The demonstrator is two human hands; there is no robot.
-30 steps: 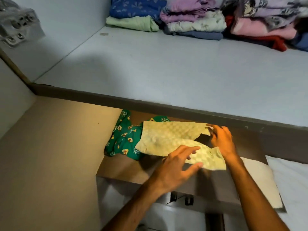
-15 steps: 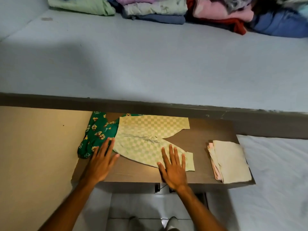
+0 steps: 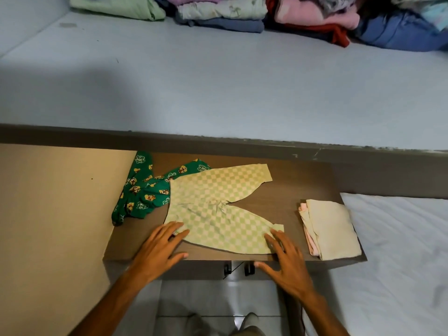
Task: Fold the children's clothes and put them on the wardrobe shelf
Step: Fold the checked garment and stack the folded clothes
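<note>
Pale green checked children's trousers (image 3: pixel 218 207) lie spread flat on a brown wooden board (image 3: pixel 286 190), legs pointing right. My left hand (image 3: pixel 161 248) rests flat with spread fingers on the waist corner at the near left. My right hand (image 3: pixel 286 255) lies flat at the cuff of the near leg, fingertips on the cloth. A green printed garment (image 3: pixel 143 192) lies crumpled partly under the trousers on the left. A small folded stack, beige over pink (image 3: pixel 329 229), sits at the board's right end.
Behind the board runs a wide grey-blue shelf (image 3: pixel 218 93) with piles of folded clothes (image 3: pixel 242 13) along its back. A beige panel (image 3: pixel 53 214) stands on the left, white bedding (image 3: pixel 400 251) on the right, tiled floor below.
The trousers were laid down and smoothed flat. Both hands slid toward the near edge, the left from the green garment onto the waist corner, the right to the near cuff.
</note>
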